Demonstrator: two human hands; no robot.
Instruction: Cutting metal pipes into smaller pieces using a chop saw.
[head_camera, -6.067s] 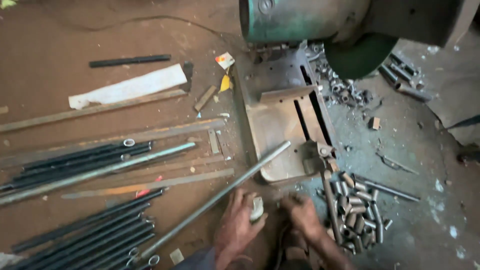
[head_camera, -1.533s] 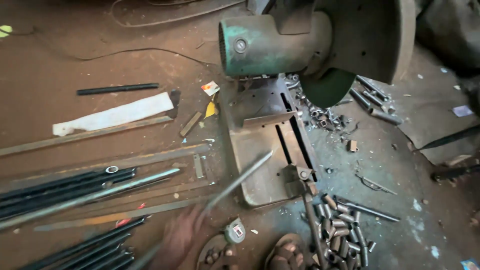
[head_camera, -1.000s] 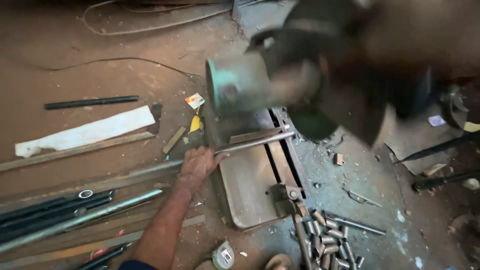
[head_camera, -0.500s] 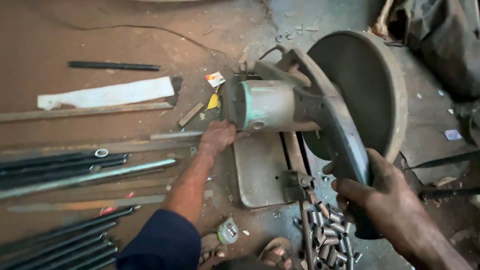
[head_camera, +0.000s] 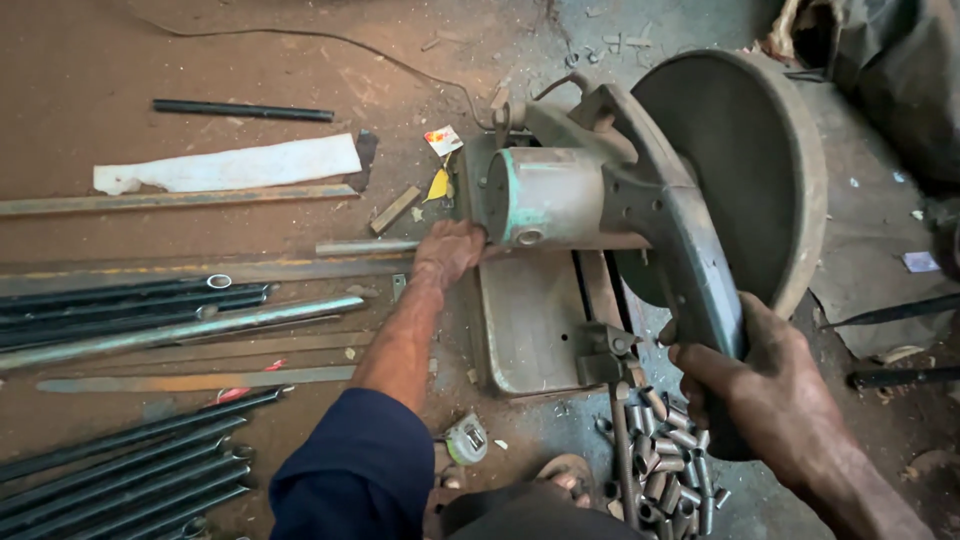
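Left hand: the left hand (head_camera: 450, 252) is down on the steel pipe (head_camera: 368, 246), fingers curled over it and pressing it flat, right at the left edge of the saw base (head_camera: 530, 320).
Right hand: the right hand (head_camera: 760, 385) is wrapped shut around the saw handle (head_camera: 712, 315), near right in the scene.
Pipe position: it runs left to right across the floor, its right end passing under the green motor housing (head_camera: 550, 195) towards the round blade guard (head_camera: 745, 170); the end under the machine is hidden.
Pipe handling: looks like stiff, hard metal, smooth and round, so likely to roll or slip; best held close to the base, palm bearing down, as it is here.
Saw handling: a heavy, top-loaded machine by the look of it; the handle is the one sensible hold.
Left of the scene: dark rods (head_camera: 130, 300) and flat strips lie bundled, with a white strip (head_camera: 230, 165) further off.
Near side: a pile of short cut pieces (head_camera: 665, 460) sits by the base, and a tape measure (head_camera: 465, 440) lies just beside the blue sleeve (head_camera: 350, 470).
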